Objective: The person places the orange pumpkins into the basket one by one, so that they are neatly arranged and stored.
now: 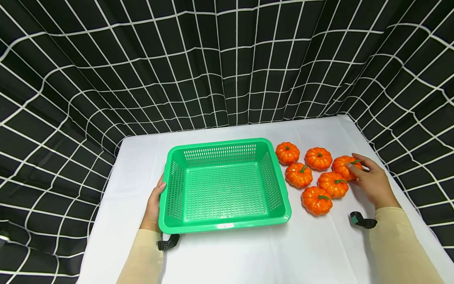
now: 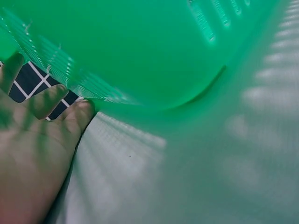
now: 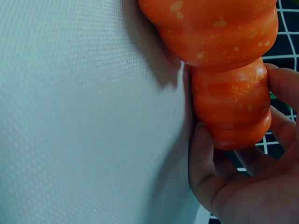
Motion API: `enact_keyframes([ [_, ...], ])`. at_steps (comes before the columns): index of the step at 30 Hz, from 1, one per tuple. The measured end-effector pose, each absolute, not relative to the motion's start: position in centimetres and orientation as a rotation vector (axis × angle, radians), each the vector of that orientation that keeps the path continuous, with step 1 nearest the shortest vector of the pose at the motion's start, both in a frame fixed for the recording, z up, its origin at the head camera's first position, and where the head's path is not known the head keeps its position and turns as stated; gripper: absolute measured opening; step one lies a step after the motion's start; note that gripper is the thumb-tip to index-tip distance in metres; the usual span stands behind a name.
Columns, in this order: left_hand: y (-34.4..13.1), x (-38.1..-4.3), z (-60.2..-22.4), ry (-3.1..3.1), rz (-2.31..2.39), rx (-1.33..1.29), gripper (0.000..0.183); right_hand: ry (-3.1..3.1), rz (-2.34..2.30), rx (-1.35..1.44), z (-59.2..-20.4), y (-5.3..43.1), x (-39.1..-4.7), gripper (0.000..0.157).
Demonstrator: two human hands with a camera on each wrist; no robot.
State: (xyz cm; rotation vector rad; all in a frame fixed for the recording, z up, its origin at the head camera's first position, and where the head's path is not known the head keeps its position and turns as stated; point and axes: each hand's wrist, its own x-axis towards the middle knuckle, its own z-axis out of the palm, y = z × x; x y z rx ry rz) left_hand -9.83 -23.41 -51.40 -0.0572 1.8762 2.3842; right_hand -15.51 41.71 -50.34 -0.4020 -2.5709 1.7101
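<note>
Currently, the left hand (image 1: 153,204) is gripping the basket (image 1: 223,191). Half-curled, the right hand (image 1: 375,184) is holding a pumpkin (image 1: 341,166).

Plain beige sleeves (image 1: 400,244) are worn down to the wrists, where small, black, angled devices (image 1: 168,242) are also worn; the right one is marked with a dull green patch (image 1: 354,219).

I can read no words, brands, numbers or signs anywhere in my three views. On the near rim of my green basket (image 1: 191,229) sits a pale patch (image 1: 225,226), too small for me to tell whether it is a label or glare. I make out no lettering on the orange pumpkins (image 1: 317,202) either.
</note>
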Motion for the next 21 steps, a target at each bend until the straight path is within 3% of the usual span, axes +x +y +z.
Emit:
enact_keyframes([
  [21,-23.56,-9.93,-51.62,1.854,2.357,-0.108,0.074,-2.531,1.71,-0.407,-50.44,41.68,-15.48,0.048],
])
